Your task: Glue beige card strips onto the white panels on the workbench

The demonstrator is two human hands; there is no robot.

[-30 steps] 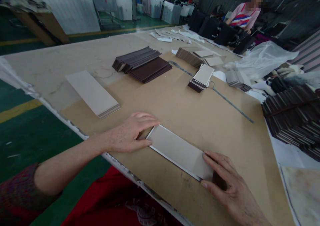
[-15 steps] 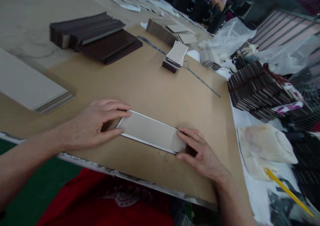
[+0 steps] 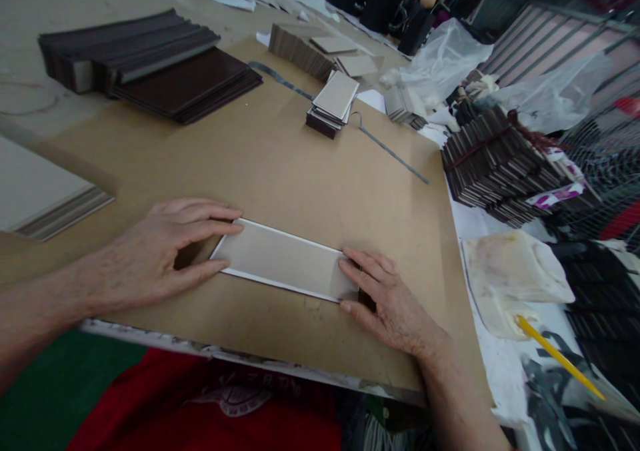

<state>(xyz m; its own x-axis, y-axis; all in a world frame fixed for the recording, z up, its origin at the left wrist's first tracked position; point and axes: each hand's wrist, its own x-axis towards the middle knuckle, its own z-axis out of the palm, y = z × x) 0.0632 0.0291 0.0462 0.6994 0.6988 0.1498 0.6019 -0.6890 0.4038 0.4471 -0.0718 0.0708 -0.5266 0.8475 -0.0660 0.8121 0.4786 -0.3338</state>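
A narrow rectangular panel (image 3: 285, 259) is laid flat on the tan tabletop (image 3: 280, 164), roughly parallel to the near edge. Its greyish-beige face is turned upward and bordered by thin white edging along both long sides. It is held at both short ends.

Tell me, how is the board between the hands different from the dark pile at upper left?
The board is pale with whitish edges; the pile is dark brown. The board looks like one thin piece; the pile has many. Both lie on the table.
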